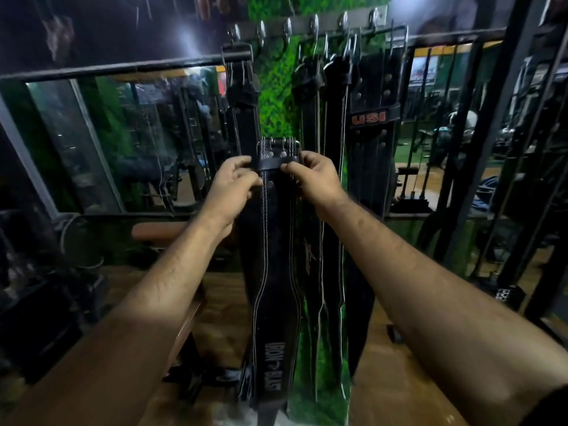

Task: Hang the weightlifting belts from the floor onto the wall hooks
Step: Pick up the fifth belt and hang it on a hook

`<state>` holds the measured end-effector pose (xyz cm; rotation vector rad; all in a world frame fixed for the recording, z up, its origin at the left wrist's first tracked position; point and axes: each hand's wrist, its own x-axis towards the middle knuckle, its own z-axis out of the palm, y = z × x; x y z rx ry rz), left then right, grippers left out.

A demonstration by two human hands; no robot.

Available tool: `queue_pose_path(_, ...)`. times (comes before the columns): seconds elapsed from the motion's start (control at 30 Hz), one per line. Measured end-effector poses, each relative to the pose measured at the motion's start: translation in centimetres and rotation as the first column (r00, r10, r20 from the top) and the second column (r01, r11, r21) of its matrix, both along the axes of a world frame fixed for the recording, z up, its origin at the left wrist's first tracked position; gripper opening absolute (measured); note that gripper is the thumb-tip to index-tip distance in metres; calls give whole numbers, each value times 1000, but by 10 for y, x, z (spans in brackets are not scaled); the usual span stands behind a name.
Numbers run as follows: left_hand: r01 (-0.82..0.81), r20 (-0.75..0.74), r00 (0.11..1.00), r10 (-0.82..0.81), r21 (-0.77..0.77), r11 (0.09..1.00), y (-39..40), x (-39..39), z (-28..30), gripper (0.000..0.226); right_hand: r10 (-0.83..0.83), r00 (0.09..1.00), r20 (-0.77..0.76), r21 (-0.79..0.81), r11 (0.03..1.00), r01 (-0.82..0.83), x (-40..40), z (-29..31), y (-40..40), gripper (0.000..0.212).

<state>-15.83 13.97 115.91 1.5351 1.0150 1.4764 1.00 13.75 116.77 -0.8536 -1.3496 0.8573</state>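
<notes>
Belt (275, 241) in hand: we are pinching its buckle end with left hand (235, 182) and right hand (316, 179), fingers curled round the strap, likely to aim the buckle (278, 149) upward. Long axis is running vertical, tail hanging floorward. Beyond, hook rail (307, 24) is carrying hung belts (372, 118).

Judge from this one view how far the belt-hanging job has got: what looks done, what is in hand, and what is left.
Done: several black belts already hang from the hook rail, including the USI belt on the right. In hand: the left hand and right hand grip the buckle end of the held belt, well below the rail. Left: lift it onto an empty hook. Whether more belts lie on the floor cannot be seen.
</notes>
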Motion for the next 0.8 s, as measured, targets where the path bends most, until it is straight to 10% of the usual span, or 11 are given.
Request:
queue_pose_path(0.27, -79, 147, 987, 66, 81, 994, 45, 8, 43, 18, -47, 994, 101, 72, 997, 40, -29, 23, 30, 16)
queue_pose_path(0.43, -7, 293, 956, 6, 0, 1000, 68, 9, 51, 43, -185, 975, 125, 183, 970, 161, -34, 31, 61, 21)
queue_pose_path(0.8, -2, 83, 996, -12, 163, 987, 127, 7, 127, 30, -466, 880, 93, 379, 834, 402, -36, 108, 121, 32)
